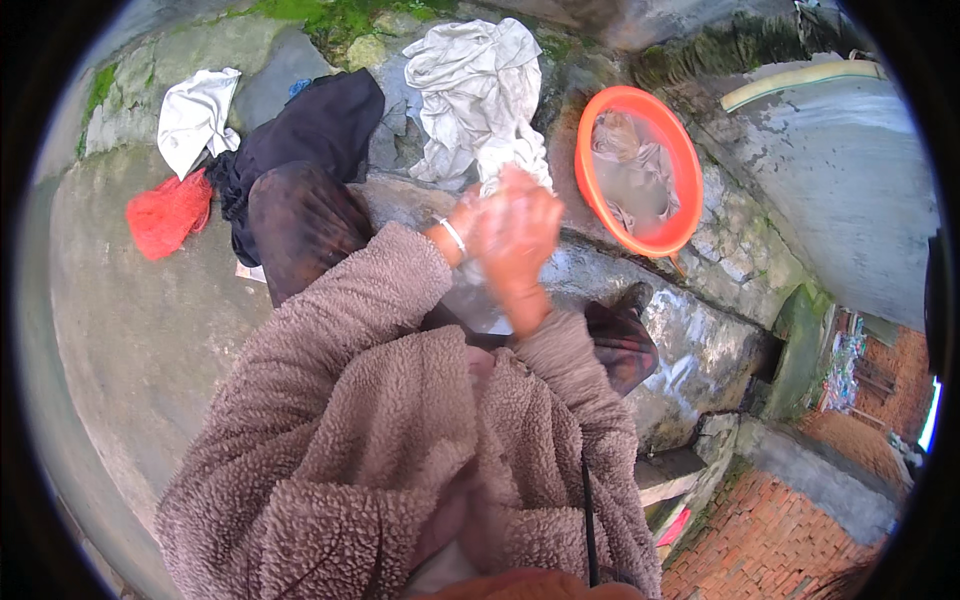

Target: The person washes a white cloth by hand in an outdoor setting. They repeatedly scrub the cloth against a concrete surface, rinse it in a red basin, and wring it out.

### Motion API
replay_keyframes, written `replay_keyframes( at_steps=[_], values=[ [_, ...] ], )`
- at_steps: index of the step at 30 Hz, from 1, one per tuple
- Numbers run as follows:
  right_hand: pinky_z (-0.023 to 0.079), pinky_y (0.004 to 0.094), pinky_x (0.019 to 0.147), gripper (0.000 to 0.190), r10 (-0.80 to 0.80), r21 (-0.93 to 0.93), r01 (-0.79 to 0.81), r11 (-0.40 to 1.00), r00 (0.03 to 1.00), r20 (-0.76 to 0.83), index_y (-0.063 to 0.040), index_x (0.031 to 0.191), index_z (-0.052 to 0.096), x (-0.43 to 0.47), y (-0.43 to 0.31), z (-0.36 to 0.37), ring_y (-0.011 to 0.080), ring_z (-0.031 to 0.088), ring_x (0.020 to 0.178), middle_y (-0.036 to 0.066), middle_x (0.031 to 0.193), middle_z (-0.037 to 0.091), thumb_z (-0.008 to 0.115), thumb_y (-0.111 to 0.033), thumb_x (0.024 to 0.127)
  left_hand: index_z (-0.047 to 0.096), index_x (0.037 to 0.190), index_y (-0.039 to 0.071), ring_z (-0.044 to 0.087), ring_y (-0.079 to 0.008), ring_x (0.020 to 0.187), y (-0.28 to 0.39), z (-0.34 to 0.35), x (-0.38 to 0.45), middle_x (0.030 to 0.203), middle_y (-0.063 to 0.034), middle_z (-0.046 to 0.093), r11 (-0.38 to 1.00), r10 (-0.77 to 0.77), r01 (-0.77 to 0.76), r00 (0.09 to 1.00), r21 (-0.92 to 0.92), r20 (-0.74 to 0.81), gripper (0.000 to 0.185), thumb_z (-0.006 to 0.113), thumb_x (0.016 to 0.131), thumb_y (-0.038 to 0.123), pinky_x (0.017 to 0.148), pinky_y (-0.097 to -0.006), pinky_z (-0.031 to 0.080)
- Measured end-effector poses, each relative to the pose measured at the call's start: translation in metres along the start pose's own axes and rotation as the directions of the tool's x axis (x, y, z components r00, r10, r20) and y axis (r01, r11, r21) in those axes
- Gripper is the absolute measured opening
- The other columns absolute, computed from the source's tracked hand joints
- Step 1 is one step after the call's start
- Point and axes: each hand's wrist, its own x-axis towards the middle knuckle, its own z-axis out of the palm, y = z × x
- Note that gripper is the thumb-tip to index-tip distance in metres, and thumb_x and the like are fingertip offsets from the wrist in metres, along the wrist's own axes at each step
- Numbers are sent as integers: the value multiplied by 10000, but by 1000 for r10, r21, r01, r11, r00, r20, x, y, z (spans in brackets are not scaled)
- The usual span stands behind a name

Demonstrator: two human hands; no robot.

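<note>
A wet white cloth [480, 90] lies crumpled on the stone ledge in front of me, its near end bunched under my hands. My right hand [521, 229], blurred by motion, grips that gathered end from above. Close against it, my left hand [466, 221] holds the cloth too, its fingers mostly hidden; a white bracelet [452, 235] circles that wrist. To the right stands an orange plastic basin [696, 169] holding cloudy water and soaked greyish-brown fabric [649, 169].
Left of the white cloth lie dark fabric [322, 112], a smaller white cloth [196, 116] and a red mesh bag [171, 214]. Moss grows on the stone along the back. A pale hose [802, 81] lies at upper right; a brick wall [780, 532] fills the lower right.
</note>
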Motion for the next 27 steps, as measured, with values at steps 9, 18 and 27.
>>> replay_keyframes(
  at_steps=[9, 18, 27],
  values=[
    [313, 212, 389, 350, 899, 872, -433, -227, 251, 358, 10, 1241, 517, -25, 129, 19, 60, 394, 458, 63, 822, 571, 544, -137, 924, 647, 1088, -43, 648, -154, 837, 5, 47, -8, 985, -62, 691, 606, 223, -192, 973, 772, 68, 306, 694, 817, 91, 755, -291, 524],
    [437, 483, 869, 454, 215, 75, -210, 975, 973, -78, -43, 1238, 555, 22, 38, -9, 365, 543, 989, 184, 1041, 582, 613, -212, 821, 553, 1250, 16, 606, -122, 959, -6, 30, 0, 1139, -62, 622, 907, 34, 9, 995, 421, -95, 429, 600, 940, 309, 816, -289, 506],
    [454, 461, 808, 351, -25, -100, 21, 995, 999, -38, -76, 1157, 603, 4, 27, 15, 355, 530, 927, 181, 1014, 576, 587, -214, 834, 614, 1116, 93, 627, -164, 928, 11, 35, -1, 1042, -45, 642, 981, 50, -23, 989, 190, -137, 409, 484, 976, 454, 805, -305, 532]
  ],
)
